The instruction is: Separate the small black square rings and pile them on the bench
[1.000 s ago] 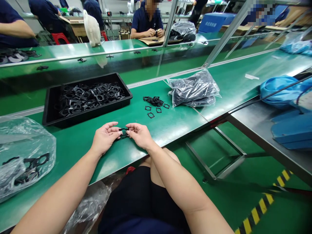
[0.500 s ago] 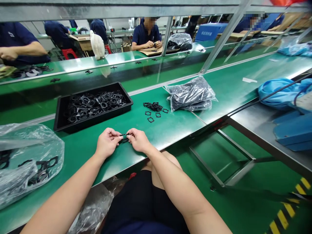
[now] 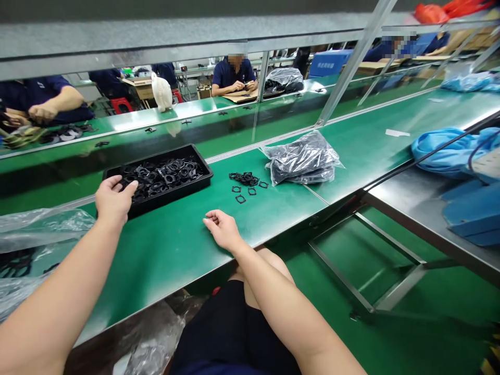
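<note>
Black tray (image 3: 172,196) of parts (image 3: 166,176) near spread-fingered left hand (image 3: 114,200); right hand (image 3: 222,229) curled over green tabletop (image 3: 175,245), grip unclear

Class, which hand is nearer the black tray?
Left. The left hand is at the left end of the black tray; the right hand is apart, to its right, nearer the camera.

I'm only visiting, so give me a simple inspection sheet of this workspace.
Surface: glossy green tabletop.
Job's things: black tray full of black parts; pile of small black frames, a few spread nearby.
Clutter: filled plastic bag; white strip.
Hands: left hand at the tray, thumb and fingers apart; right hand near the tabletop's front edge, contents unclear.
Cables: dark cable crossing before a blue bundle.
Surroundings: co-worker at the bench opposite.
</note>
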Available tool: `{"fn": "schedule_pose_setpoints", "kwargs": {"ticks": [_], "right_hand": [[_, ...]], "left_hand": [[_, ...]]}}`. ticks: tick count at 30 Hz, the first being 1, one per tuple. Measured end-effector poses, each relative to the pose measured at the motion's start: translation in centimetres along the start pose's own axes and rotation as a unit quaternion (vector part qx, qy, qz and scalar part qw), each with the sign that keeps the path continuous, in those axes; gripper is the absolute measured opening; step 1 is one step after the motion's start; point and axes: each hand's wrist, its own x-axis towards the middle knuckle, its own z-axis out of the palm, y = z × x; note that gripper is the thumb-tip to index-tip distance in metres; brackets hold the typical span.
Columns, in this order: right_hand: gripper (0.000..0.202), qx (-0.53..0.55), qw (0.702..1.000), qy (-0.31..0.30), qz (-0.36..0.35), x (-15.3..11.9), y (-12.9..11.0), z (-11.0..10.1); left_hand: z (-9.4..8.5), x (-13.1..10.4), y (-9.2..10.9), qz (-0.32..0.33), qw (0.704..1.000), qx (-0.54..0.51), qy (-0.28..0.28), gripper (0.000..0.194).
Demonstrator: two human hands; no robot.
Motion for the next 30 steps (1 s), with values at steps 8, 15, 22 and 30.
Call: {"fn": "schedule_pose_setpoints", "kwargs": {"ticks": [8,15,22,30], "right_hand": [[0.023,-0.234,0.967,0.091,-0.048,1.9,0.9,-2.2],[0.026,-0.489,0.859,0.137,0.061,4.8,1.1,-7.0],[0.036,-0.470,0.867,0.151,0.070,5.1,1.9,-7.2],[0.033,-0.439,0.883,0.167,-0.001,5.1,2.4,-7.6]], "left_hand": [[-5.1,-3.2,-3.0,-0.014,0.975,0.206,-0.083,0.035],[-13.2,-3.0,-4.3,0.017,0.872,0.475,-0.116,0.024],[-18.9,-1.6,-5.0,-0.018,0.803,0.571,-0.170,0.034],[-20.2,-1.3,-5.5,0.034,0.800,0.529,-0.281,0.054]]}}
